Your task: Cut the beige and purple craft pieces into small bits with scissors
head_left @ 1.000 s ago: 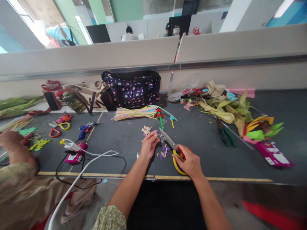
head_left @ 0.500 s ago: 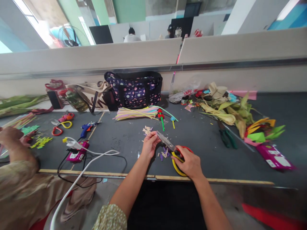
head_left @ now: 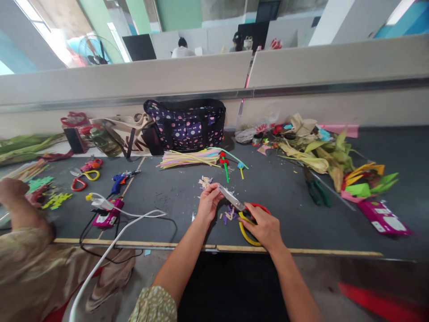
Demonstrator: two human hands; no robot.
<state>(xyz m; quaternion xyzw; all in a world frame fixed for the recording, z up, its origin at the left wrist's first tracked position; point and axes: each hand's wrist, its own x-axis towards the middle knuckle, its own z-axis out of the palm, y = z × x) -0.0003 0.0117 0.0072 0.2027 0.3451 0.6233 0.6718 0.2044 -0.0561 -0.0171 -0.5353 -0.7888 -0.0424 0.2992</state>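
My right hand [head_left: 266,226] is wrapped round the red and yellow handles of a pair of scissors [head_left: 231,197]. Their blades point up and left, tips at the fingers of my left hand [head_left: 209,203]. That hand pinches something small at the blade tips, too small to make out. Below the blades lies a scatter of small purple cut pieces [head_left: 229,215]. Beyond my left hand is a little pile of pale cut pieces [head_left: 205,181].
Behind the hands lie a bundle of pastel strips [head_left: 191,159] and a patterned bag [head_left: 187,125]. At left are a blue glue gun [head_left: 121,181], a white cable [head_left: 134,219] and a co-worker's arm [head_left: 22,210]. Pliers [head_left: 317,190] and dried husks [head_left: 318,161] lie right.
The scissor blades look closer together than before. Both hands stay in nearly the same place, and the whole view has shifted slightly.
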